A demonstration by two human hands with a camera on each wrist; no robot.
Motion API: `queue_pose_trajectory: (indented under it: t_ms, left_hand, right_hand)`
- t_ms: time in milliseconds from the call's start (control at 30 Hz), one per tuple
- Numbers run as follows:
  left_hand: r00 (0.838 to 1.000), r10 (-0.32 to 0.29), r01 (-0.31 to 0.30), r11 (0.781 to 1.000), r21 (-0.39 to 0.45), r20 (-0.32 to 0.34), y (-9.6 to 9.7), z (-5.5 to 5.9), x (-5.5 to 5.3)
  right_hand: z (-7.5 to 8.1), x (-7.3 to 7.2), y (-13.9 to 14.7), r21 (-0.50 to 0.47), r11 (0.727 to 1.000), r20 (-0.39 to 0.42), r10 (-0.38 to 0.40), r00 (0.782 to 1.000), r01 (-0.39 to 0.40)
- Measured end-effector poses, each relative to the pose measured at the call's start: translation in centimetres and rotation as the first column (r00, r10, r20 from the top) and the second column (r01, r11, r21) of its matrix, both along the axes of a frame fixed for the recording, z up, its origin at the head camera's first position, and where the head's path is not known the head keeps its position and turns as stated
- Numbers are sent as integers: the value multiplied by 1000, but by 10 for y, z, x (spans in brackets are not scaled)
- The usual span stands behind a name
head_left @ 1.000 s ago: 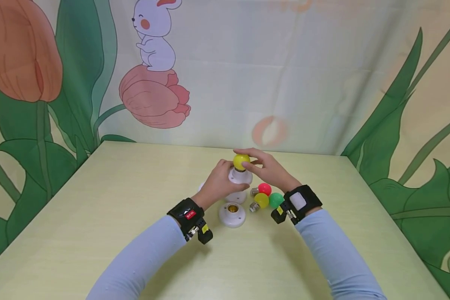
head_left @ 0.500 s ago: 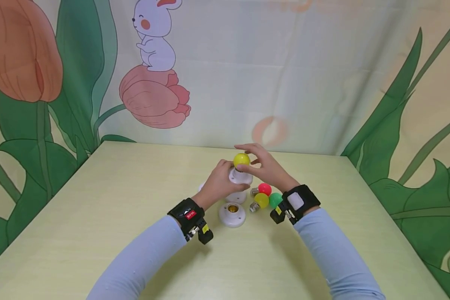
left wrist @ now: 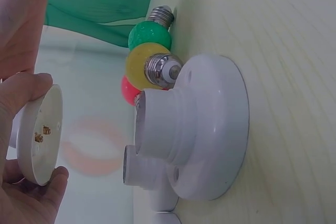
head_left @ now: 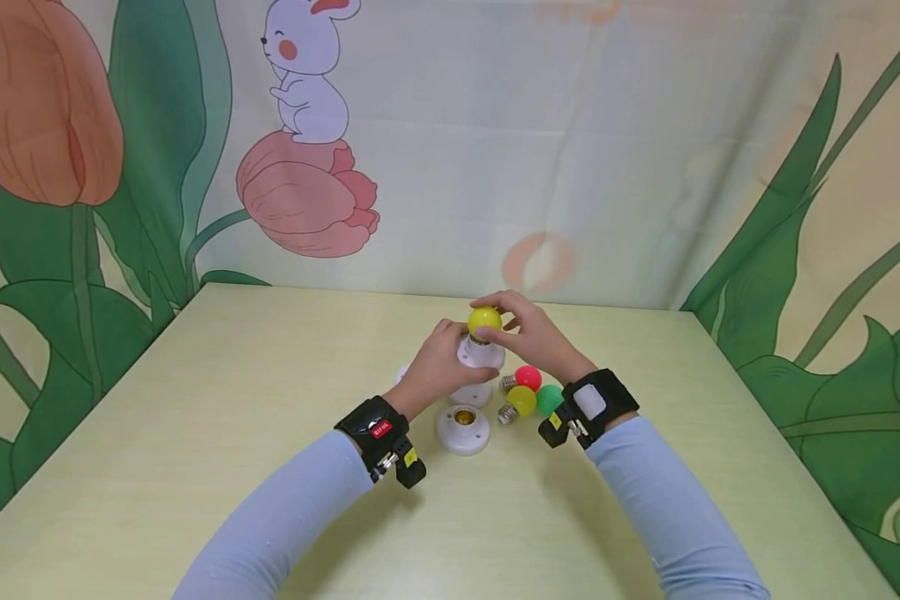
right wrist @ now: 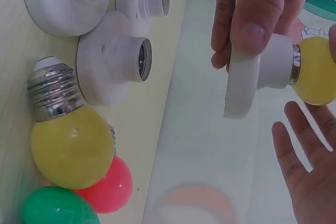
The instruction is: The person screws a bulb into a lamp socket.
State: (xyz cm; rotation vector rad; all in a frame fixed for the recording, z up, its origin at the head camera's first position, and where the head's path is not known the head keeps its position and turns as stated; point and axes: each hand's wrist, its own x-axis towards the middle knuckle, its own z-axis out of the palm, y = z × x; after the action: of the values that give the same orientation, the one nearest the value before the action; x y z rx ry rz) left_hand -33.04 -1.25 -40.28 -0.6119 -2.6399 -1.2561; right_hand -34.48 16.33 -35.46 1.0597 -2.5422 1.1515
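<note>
Above the table, my left hand (head_left: 438, 360) grips a white lamp holder (right wrist: 244, 80) by its round base. A yellow light bulb (head_left: 484, 319) sits in the holder's socket, with a narrow band of its metal screw base showing in the right wrist view. The thumb and fingers of my right hand (head_left: 536, 335) pinch the bulb's globe from the right and far sides. Seen from the left wrist, the held holder's hollow underside shows its brass terminals.
Several more white lamp holders stand on the table (head_left: 270, 433), the nearest holder (head_left: 463, 433) below my hands. Right of them lie a second yellow bulb (head_left: 522, 401), a red bulb (head_left: 528, 377) and a green bulb (head_left: 550, 400). A printed curtain (head_left: 607, 150) hangs behind.
Half a second ago the right fingers were lifted off the yellow bulb's far side; now they are back around it. My left hand and the lamp holder have hardly moved.
</note>
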Motion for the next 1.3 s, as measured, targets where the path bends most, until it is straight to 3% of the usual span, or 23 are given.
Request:
queue_pose_trajectory:
  t_ms: [133, 433, 567, 833, 1133, 1300]
  left_hand:
    - [1000, -3, 3, 1000, -3, 7, 0, 0, 2]
    - [999, 6, -6, 1000, -3, -32, -1, -2, -3]
    - [1000, 4, -4, 1000, -2, -26, -1, -4, -6]
    - [1000, 7, -7, 1000, -10, -8, 0, -6, -3]
    - [1000, 2, -2, 1000, 6, -31, -1, -4, -2]
    - [1000, -2, 2, 1000, 5, -21, -2, -5, -2]
  right_hand:
    - [-2, -2, 0, 2, 1000, 16, -12, 1000, 12]
    - [-1, 1, 1, -44, 991, 61, 128, 990, -125]
    - [0, 1, 1, -36, 993, 54, 117, 992, -115]
    - [-1, 2, -2, -18, 1000, 43, -2, 999, 2]
    - [20, 26, -5, -46, 989, 37, 144, 989, -142]
    - [8, 13, -4, -30, 993, 32, 114, 993, -113]
